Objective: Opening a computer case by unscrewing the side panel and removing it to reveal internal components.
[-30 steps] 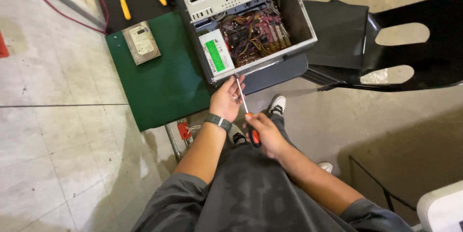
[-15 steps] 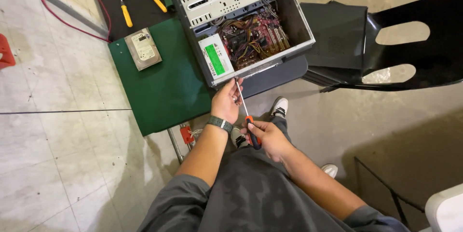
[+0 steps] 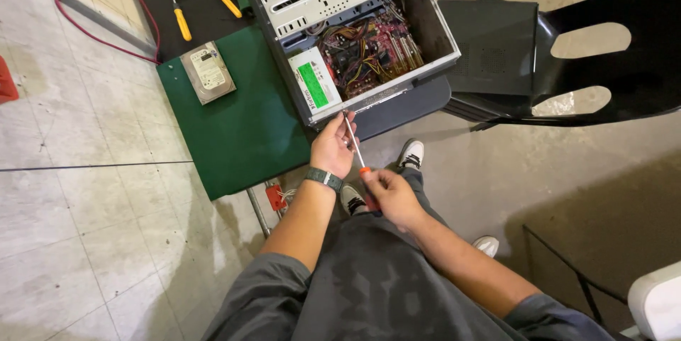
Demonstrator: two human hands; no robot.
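An open grey computer case (image 3: 369,103) lies on its side in front of me, with a red circuit board (image 3: 372,54) and a power supply with a green label (image 3: 313,86) inside. My right hand (image 3: 391,196) grips the orange handle of a screwdriver (image 3: 353,141). Its shaft points up to the case's near edge. My left hand (image 3: 332,147), with a watch on the wrist, pinches the shaft close to the tip, right at the case's rim.
A green mat (image 3: 245,125) lies left of the case with a hard drive (image 3: 207,71) on it. Yellow-handled tools (image 3: 183,23) and a red cable (image 3: 92,29) lie further back. A black chair (image 3: 610,57) and a black side panel (image 3: 489,50) stand at the right.
The view has shifted slightly. Both hands stay on the screwdriver at the case's near edge, with the right hand a little lower on the handle.
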